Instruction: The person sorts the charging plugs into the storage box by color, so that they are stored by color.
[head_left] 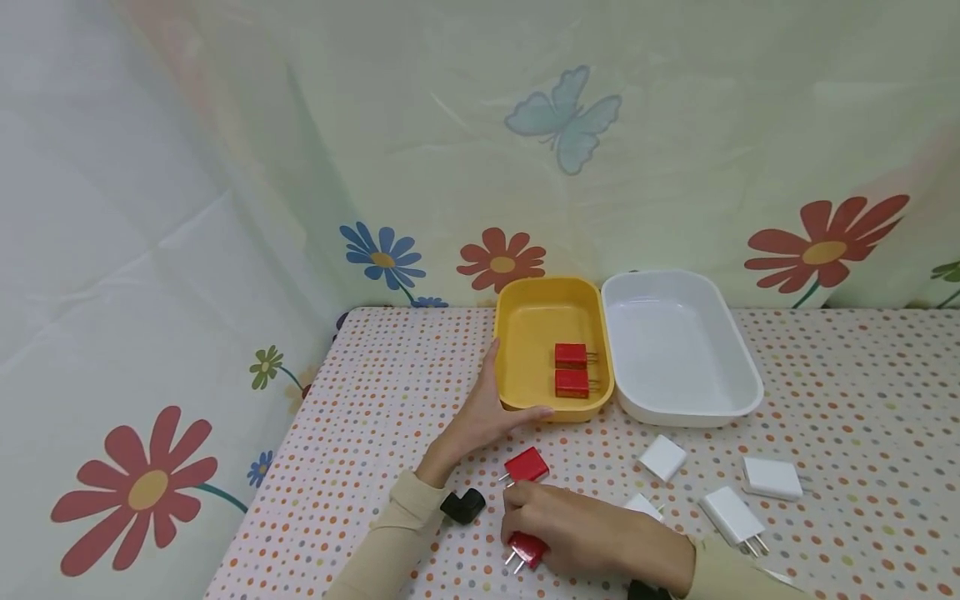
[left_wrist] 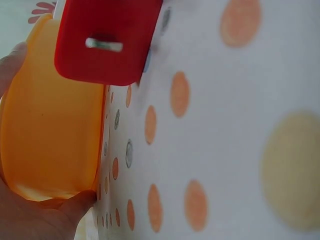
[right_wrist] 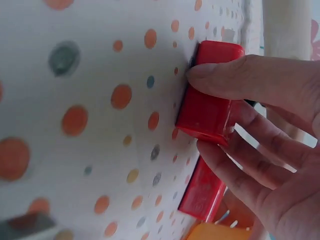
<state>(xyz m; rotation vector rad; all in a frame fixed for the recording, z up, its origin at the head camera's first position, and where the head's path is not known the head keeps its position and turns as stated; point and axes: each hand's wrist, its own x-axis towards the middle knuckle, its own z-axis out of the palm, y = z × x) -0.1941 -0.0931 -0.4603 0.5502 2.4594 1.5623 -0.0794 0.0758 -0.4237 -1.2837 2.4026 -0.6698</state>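
My left hand [head_left: 483,408] rests against the near left corner of a yellow tray [head_left: 536,325], thumb stretched along its front wall and fingers on its left side. Two red charger plugs [head_left: 572,383] lie inside that tray. With my right hand [head_left: 562,529] I pinch another red charger plug [right_wrist: 210,110] between thumb and fingers, low over the spotted cloth; its metal prongs point toward me in the head view. Just beyond it lies one more red charger plug [head_left: 527,465], whose end face [left_wrist: 107,42] fills the top of the left wrist view.
A white tray [head_left: 678,350] stands against the yellow tray's right side. Several white charger plugs, such as this white plug [head_left: 731,515], are scattered on the dotted tablecloth [head_left: 855,400] at the right. A flowered curtain [head_left: 675,183] hangs behind the table.
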